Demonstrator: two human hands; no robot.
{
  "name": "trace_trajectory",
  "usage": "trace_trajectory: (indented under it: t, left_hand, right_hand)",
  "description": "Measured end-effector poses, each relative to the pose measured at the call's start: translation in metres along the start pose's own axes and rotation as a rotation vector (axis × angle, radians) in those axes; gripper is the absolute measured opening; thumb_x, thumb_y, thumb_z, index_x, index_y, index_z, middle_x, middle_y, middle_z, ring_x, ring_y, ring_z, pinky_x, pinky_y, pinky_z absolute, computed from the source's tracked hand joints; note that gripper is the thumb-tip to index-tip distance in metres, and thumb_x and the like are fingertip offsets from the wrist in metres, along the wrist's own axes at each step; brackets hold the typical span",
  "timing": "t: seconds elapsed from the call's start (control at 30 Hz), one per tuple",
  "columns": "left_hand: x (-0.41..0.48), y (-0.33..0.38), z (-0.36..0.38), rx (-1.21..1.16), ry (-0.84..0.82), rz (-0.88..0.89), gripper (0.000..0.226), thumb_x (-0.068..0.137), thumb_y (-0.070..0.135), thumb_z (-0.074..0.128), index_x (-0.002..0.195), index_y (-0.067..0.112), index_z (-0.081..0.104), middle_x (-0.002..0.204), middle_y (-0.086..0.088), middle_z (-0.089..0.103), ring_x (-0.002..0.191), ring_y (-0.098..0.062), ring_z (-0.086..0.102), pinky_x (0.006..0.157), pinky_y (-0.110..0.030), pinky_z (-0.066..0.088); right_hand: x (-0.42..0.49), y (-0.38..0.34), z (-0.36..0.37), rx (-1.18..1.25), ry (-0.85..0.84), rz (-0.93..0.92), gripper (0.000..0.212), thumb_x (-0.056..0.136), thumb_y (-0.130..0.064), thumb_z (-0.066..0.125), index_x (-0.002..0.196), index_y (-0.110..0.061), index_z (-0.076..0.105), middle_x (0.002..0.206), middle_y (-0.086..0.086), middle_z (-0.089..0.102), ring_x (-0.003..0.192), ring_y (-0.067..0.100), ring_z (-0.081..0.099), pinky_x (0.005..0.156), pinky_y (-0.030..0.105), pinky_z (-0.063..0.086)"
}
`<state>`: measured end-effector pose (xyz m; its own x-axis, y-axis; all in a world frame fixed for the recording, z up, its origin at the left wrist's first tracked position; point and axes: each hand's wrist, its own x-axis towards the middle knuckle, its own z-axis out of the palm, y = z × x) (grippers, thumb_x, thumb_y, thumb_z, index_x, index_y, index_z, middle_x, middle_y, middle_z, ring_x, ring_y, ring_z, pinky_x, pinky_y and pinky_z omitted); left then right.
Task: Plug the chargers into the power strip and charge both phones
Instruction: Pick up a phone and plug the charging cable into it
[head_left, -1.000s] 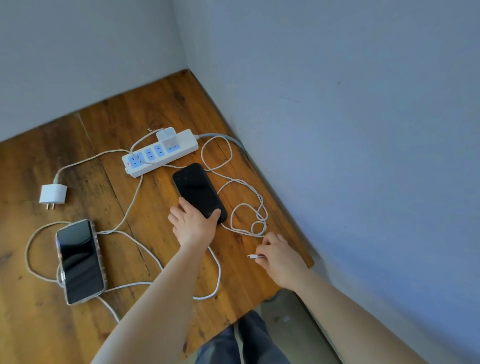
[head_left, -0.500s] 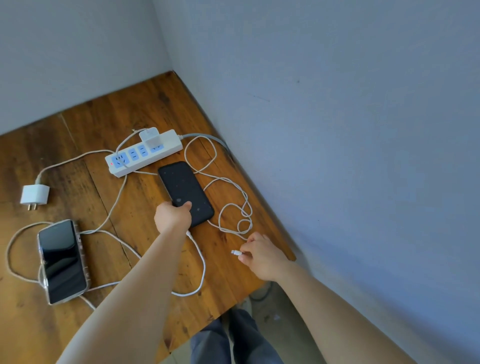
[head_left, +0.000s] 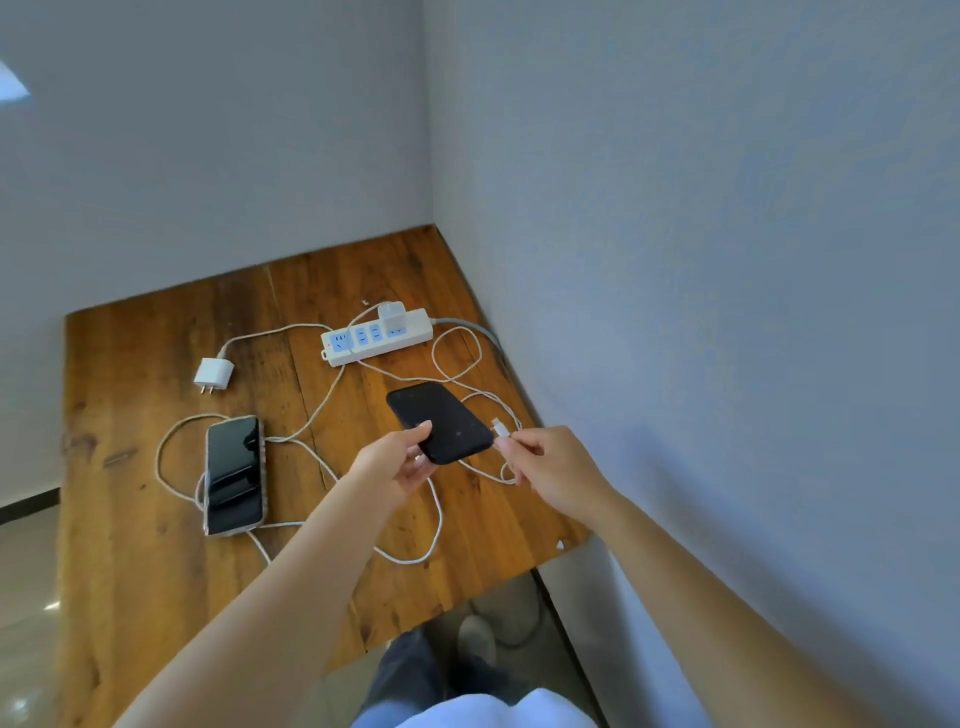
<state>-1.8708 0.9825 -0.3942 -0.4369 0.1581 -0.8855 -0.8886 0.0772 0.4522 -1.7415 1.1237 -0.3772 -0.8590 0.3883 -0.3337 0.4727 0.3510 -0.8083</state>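
Observation:
My left hand (head_left: 397, 462) grips the near end of a black phone (head_left: 441, 421) and holds it raised above the table. My right hand (head_left: 545, 465) pinches a white cable connector (head_left: 500, 429) just beside the phone's right edge, a small gap between them. A white power strip (head_left: 376, 338) lies at the back with one white charger (head_left: 390, 314) plugged into it. A second white charger (head_left: 214, 374) lies loose on the table to the left, prongs showing. A second phone (head_left: 234, 475) in a pale case lies face up at the left, among white cable loops.
The wooden table (head_left: 156, 571) sits in a corner, with a grey wall close along its right side and another behind. White cables (head_left: 415, 558) loop across the middle. The table's near edge is by my legs, floor below.
My left hand has lifted the black phone off the table and turned it. My right hand has brought the connector up to the phone's right edge. The camera view has shifted upward.

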Motion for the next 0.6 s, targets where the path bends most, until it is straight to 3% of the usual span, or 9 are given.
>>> trace_trajectory:
  t: [0.1,0.17,0.23,0.4,0.5,0.6]
  left_hand:
    - [-0.026,0.007,-0.004,-0.057,-0.044,0.014,0.020,0.083,0.008,0.071,0.098,0.004,0.059,0.090,-0.015,0.072,0.069,-0.020,0.071,0.038,-0.022,0.051]
    - [-0.038,0.011,-0.007,-0.098,-0.075,0.023,0.022,0.083,0.008,0.071,0.099,0.004,0.057,0.090,-0.015,0.072,0.071,-0.021,0.072,0.039,-0.022,0.052]
    - [-0.047,0.015,-0.008,-0.132,-0.092,0.032,0.025,0.083,0.008,0.071,0.102,0.005,0.057,0.092,-0.016,0.072,0.072,-0.022,0.072,0.039,-0.022,0.052]
    - [-0.061,0.023,-0.009,-0.175,-0.088,0.073,0.032,0.082,0.009,0.071,0.111,0.007,0.056,0.101,-0.016,0.070,0.074,-0.023,0.071,0.040,-0.020,0.052]
    - [-0.066,0.028,-0.012,-0.193,-0.099,0.079,0.035,0.083,0.009,0.070,0.115,0.007,0.056,0.106,-0.017,0.070,0.078,-0.024,0.071,0.044,-0.020,0.055]
    - [-0.069,0.030,-0.014,-0.195,-0.093,0.082,0.035,0.083,0.009,0.070,0.115,0.007,0.056,0.106,-0.017,0.070,0.081,-0.024,0.071,0.042,-0.019,0.054]
  right_hand:
    - [-0.011,-0.016,-0.004,0.033,-0.025,-0.024,0.041,0.095,-0.034,0.051,0.067,-0.008,0.065,0.056,0.004,0.055,0.051,0.005,0.052,0.069,0.031,0.053]
    - [-0.017,-0.021,-0.002,0.053,-0.038,-0.020,0.040,0.093,-0.036,0.054,0.080,-0.001,0.069,0.069,0.018,0.063,0.061,0.022,0.059,0.068,0.036,0.055]
    - [-0.019,-0.023,0.000,0.055,-0.020,-0.010,0.039,0.090,-0.040,0.057,0.083,-0.004,0.072,0.080,0.021,0.067,0.076,0.032,0.064,0.071,0.037,0.058]
    - [-0.013,-0.038,0.005,0.059,0.023,-0.018,0.037,0.089,-0.039,0.059,0.078,-0.006,0.072,0.074,0.017,0.067,0.075,0.032,0.065,0.061,0.020,0.053]
    - [-0.008,-0.049,0.005,0.065,0.063,-0.023,0.034,0.089,-0.036,0.060,0.065,-0.014,0.072,0.056,0.006,0.062,0.056,0.020,0.060,0.059,0.024,0.052]
    - [-0.006,-0.052,0.008,0.046,0.074,-0.030,0.037,0.089,-0.036,0.060,0.069,-0.006,0.071,0.063,0.015,0.063,0.061,0.023,0.062,0.064,0.033,0.056]
